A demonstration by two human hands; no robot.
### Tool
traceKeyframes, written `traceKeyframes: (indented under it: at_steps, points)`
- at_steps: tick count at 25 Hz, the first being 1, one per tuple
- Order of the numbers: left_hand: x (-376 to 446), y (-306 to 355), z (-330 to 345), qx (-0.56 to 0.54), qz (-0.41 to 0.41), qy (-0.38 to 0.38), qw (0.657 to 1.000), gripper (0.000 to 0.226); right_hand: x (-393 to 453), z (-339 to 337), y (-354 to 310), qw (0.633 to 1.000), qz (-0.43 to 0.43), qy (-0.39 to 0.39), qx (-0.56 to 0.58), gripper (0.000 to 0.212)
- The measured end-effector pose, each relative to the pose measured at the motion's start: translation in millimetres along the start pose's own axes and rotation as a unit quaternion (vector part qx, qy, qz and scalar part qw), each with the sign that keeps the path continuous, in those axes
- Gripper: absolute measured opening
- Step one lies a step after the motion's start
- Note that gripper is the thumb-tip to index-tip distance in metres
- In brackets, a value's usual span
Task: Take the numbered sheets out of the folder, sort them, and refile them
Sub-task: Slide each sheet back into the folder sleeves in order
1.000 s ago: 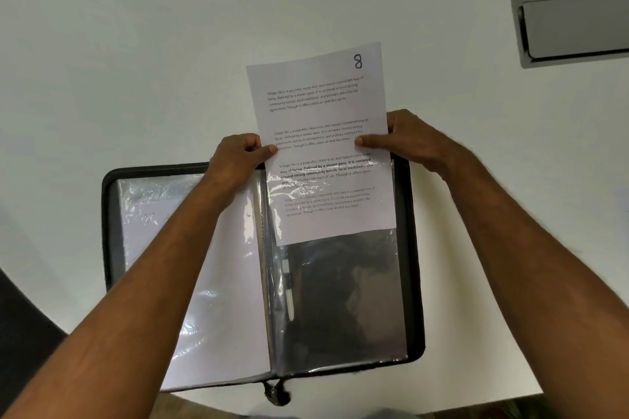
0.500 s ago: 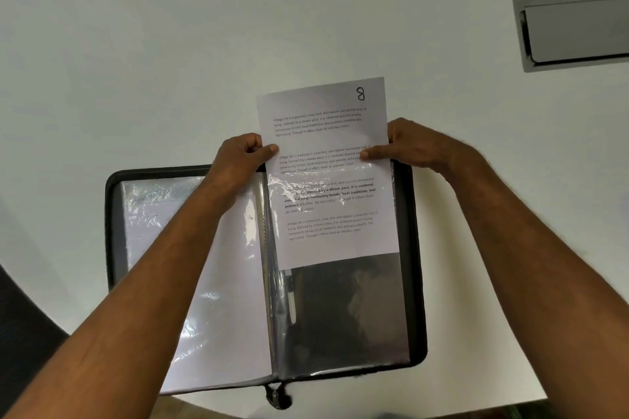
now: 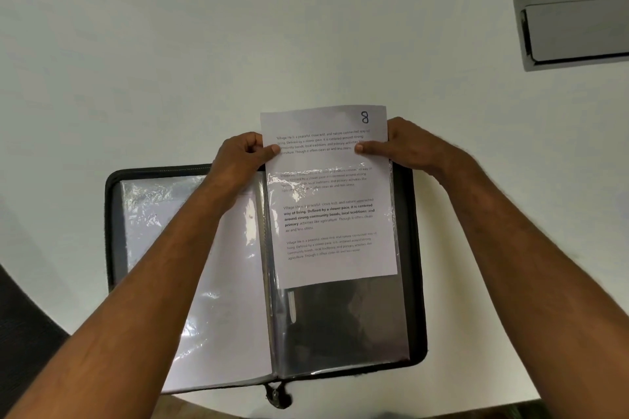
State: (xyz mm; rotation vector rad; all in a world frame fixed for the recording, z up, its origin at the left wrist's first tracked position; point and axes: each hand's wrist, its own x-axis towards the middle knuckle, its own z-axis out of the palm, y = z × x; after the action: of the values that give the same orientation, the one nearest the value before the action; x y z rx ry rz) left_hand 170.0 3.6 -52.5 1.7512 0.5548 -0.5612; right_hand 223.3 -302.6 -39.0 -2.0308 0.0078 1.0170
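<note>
Over on the left page of the folder (image 3: 112, 248), a crinkled, glossy plastic sleeve (image 3: 190, 248) already shows a white sheet inside, light glaring off its wrinkles. Moving across: the left hand (image 3: 240, 160) pinches the left edge of the sheet marked 8 (image 3: 335, 214), thumb on top, fingers curled behind. And the change is plain: a second ago this page stood well clear of the folder's top, and now it has slid down, most of it inside the clear right-hand pocket (image 3: 343, 323), only the top strip with the handwritten 8 poking out. That reads as refiling under way, with this sheet nearly seated; dark backing shows through the pocket below its bottom edge. On the right, the right hand (image 3: 413, 150) pins the opposite edge, thumb pressed flat on the paper, the other fingers hidden behind it. The paper is thin and flat, the zip-edged folder black and rounded at the corners, lying on a smooth white table (image 3: 136, 61).
</note>
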Motion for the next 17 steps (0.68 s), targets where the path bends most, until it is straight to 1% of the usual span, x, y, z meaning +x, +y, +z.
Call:
traceKeyframes:
  at_steps: [2, 5, 7, 9, 10, 12, 14, 15, 16, 17]
  points:
    - [2.4, -2.3, -0.5, -0.003, 0.000, 0.004, 1.000, 0.020, -0.3, -1.2, -1.6, 0.999, 0.007, -0.024, -0.026, 0.036]
    - [6.0, -6.4, -2.2, 0.002, -0.008, 0.009, 1.000, 0.037, -1.1, -1.7, -7.1, 0.998, 0.005, -0.044, -0.049, 0.037]
    - [6.5, -7.4, -3.1, 0.027, -0.014, 0.007, 1.000, 0.038, 0.2, 0.2, -8.7, 0.999, -0.014, -0.003, -0.041, 0.030]
    - [5.4, -8.4, -2.5, 0.058, -0.019, 0.004, 0.998, 0.040, 0.0, 2.7, -11.3, 0.996, -0.058, 0.061, -0.020, 0.017]
    - [5.4, -9.8, -2.6, 0.066, -0.019, 0.001, 0.998, 0.042, 0.6, 3.6, -11.8, 0.994, -0.073, 0.080, -0.015, 0.015]
    - [4.5, -10.3, -2.8, 0.067, -0.014, -0.007, 0.998, 0.051, 2.7, 4.7, -11.2, 0.994, -0.070, 0.084, -0.018, 0.014]
    - [5.3, -12.2, -3.4, 0.066, -0.006, -0.006, 0.998, 0.059, 3.6, 4.6, -10.0, 0.996, -0.056, 0.061, -0.037, 0.016]
    - [6.3, -13.9, -3.9, 0.064, -0.004, 0.001, 0.998, 0.056, 4.1, 4.6, -9.0, 0.996, -0.050, 0.051, -0.054, 0.016]
    - [6.7, -13.9, -3.6, 0.055, 0.002, 0.003, 0.998, 0.045, 3.8, 4.6, -8.6, 0.996, -0.046, 0.042, -0.071, 0.016]
    - [7.2, -14.5, -3.1, 0.047, 0.008, 0.006, 0.999, 0.030, 2.7, 4.5, -8.6, 0.995, -0.045, 0.033, -0.081, 0.014]
